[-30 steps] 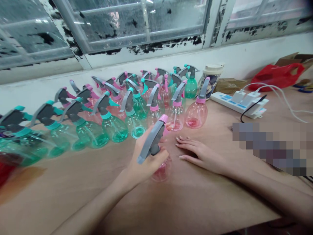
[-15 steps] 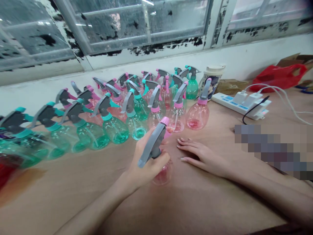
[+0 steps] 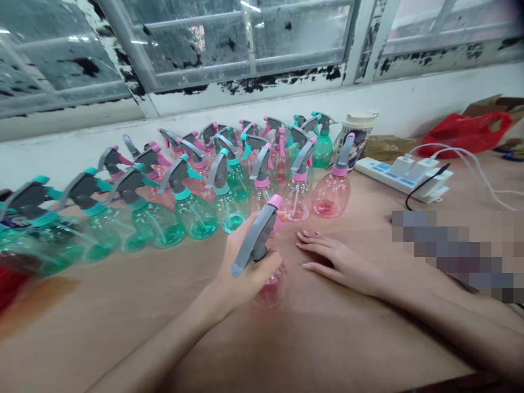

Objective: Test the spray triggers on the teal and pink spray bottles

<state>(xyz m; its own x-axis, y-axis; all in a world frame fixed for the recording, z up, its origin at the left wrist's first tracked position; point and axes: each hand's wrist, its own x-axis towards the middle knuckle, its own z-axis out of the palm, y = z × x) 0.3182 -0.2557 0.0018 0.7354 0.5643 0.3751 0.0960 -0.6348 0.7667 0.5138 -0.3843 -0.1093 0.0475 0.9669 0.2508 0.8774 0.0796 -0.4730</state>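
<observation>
My left hand point(image 3: 241, 267) is wrapped round the neck of a pink spray bottle point(image 3: 271, 292) with a grey trigger head and pink nozzle. The bottle is on or just above the table; I cannot tell which. Part of its neck and trigger is hidden by my fingers. Just to the right, my right hand point(image 3: 333, 262) lies on the tabletop point(image 3: 319, 333), fingers stretched out and holding nothing. Beyond both hands stand a pink spray bottle point(image 3: 332, 196), a clear one with a pink collar point(image 3: 297, 199), and a green one point(image 3: 199, 218).
Several more green and pink spray bottles line the wall side. At the right are a patterned cup point(image 3: 356, 136), a white power strip point(image 3: 403, 177) with cables, a flat cardboard box point(image 3: 388, 146) and a red plastic bag point(image 3: 462, 132). Something red point(image 3: 12, 284) is at the left edge.
The view shifts slightly. My left hand keeps its grip on the spray bottle, and my right hand stays lying on the table.
</observation>
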